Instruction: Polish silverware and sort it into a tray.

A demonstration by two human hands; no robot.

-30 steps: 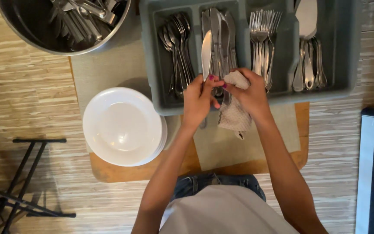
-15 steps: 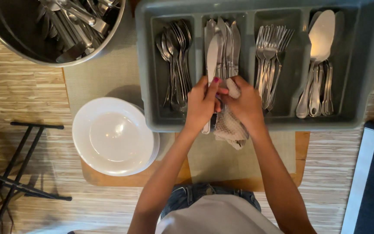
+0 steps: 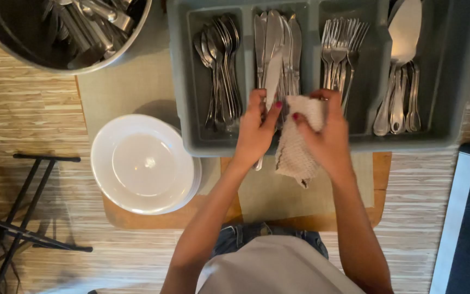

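Note:
My left hand (image 3: 255, 128) grips a table knife (image 3: 273, 76) by its handle, blade pointing away over the knife compartment of a grey cutlery tray (image 3: 191, 81). My right hand (image 3: 327, 136) holds a crumpled beige cloth (image 3: 295, 149) next to the knife, at the tray's front edge. The tray's compartments hold spoons (image 3: 218, 65), knives (image 3: 292, 49), forks (image 3: 341, 49), and at the far right a cake server (image 3: 403, 32) with more spoons.
A stack of white plates (image 3: 143, 163) sits left of my hands on a wooden board (image 3: 153, 218) with a greenish mat. A large metal bowl (image 3: 66, 32) full of cutlery stands at the top left. A black folding stand (image 3: 23, 218) is on the floor, left.
Both hands have shifted forward over the tray's front edge, and the knife blade now lies above the knife compartment. The cloth stays in my right hand.

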